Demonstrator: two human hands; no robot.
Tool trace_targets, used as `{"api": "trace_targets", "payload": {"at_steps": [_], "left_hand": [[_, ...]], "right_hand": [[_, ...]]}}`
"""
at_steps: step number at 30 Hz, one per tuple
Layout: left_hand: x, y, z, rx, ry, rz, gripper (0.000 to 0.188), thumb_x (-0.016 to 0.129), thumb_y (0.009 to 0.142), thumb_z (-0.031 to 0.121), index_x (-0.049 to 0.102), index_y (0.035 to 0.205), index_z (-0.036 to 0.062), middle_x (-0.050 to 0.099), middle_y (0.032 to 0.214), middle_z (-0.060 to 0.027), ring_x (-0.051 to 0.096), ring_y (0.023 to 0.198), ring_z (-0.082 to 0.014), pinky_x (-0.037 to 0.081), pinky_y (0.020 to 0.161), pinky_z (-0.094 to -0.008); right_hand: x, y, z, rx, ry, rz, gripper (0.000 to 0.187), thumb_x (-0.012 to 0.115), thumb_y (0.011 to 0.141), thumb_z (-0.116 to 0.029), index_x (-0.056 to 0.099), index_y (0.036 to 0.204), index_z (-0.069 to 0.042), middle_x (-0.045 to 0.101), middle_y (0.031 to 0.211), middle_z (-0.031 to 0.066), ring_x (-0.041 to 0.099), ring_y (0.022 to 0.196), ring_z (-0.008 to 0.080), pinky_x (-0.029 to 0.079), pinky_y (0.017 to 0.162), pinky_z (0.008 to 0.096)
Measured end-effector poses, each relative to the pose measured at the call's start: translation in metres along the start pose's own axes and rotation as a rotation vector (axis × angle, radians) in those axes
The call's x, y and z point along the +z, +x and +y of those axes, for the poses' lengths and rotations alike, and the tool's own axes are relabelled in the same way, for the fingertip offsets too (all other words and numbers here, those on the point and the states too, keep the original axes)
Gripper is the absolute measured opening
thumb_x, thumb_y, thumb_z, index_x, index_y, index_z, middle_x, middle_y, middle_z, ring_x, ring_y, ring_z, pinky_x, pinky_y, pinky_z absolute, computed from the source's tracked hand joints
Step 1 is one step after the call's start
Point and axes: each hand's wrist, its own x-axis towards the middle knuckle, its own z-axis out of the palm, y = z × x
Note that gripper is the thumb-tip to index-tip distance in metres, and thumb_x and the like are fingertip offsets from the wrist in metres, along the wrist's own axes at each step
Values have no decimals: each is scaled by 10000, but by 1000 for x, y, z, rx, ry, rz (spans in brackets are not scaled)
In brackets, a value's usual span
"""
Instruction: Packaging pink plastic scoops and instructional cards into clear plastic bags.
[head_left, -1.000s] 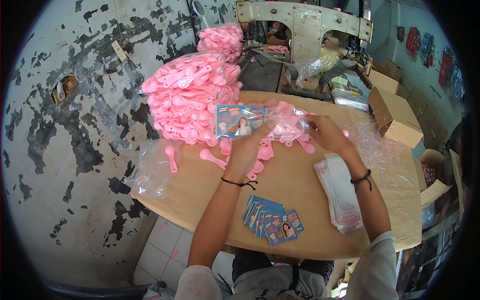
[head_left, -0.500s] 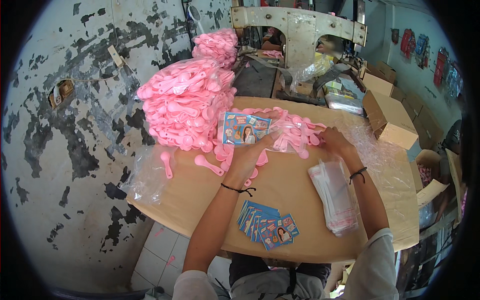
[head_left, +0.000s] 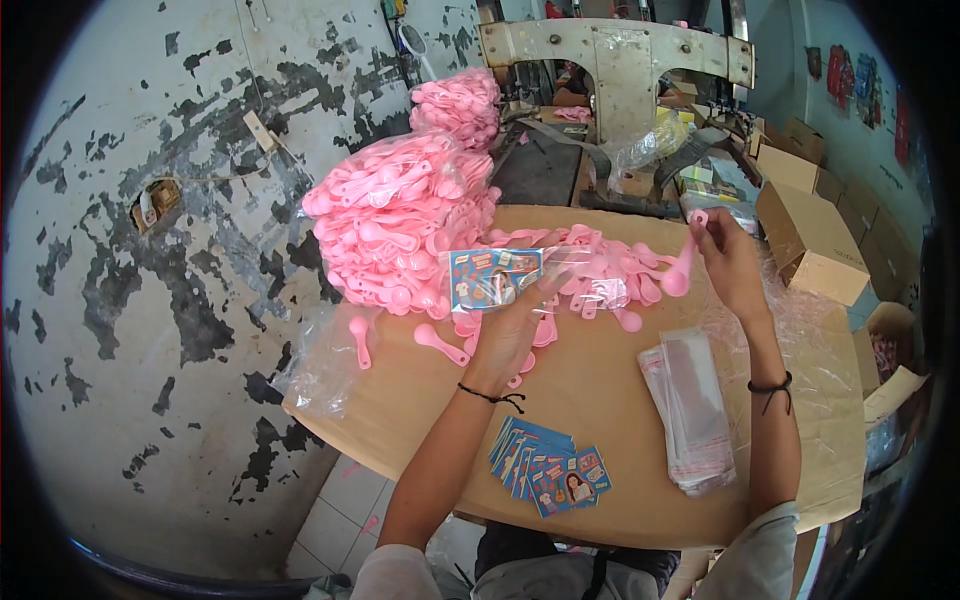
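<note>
My left hand (head_left: pixel 512 325) is closed on a clear plastic bag (head_left: pixel 562 258). Inside it, a blue printed card (head_left: pixel 478 284) shows at the left end. At the right, my right hand (head_left: pixel 735 265) pinches a pink plastic spoon (head_left: pixel 678 273) by its handle, bowl hanging down, just above the table. Loose pink spoons (head_left: pixel 625 265) lie in a heap behind and beside the bag. Close to my body, more blue cards (head_left: pixel 535 455) lie fanned out. Left of my right forearm rests a stack of clear bags (head_left: pixel 690 410).
Big clear sacks of pink spoons (head_left: pixel 395 220) are piled at the left by the peeling wall. Brown paper covers the table (head_left: pixel 400 400). A metal machine frame (head_left: pixel 625 70) stands at the back. Cardboard boxes (head_left: pixel 805 240) line the right side.
My right hand has lifted away from the heap, up and to the right, with a pink spoon in its fingers. My left hand still holds the bag with the card. The whole view has shifted slightly.
</note>
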Motion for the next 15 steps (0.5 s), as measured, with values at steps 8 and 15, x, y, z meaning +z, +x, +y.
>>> {"api": "trace_targets", "payload": {"at_steps": [8, 15], "left_hand": [[-5, -1, -12, 38, -21, -14, 545, 562, 959, 158, 305, 1435, 92, 330, 1503, -146, 324, 1392, -287, 324, 1133, -469], [11, -10, -22, -71, -143, 10, 378, 560, 953, 65, 448, 1313, 34, 463, 1404, -103, 417, 1322, -200, 322, 1139, -388]], "right_hand": [[8, -17, -46, 84, 611, -131, 134, 547, 972, -129, 546, 988, 4, 667, 855, 86, 651, 754, 123, 525, 655, 253], [34, -35, -61, 86, 704, -120, 114, 547, 970, -101, 504, 971, 4, 669, 854, 119, 655, 747, 127, 538, 619, 262]]}}
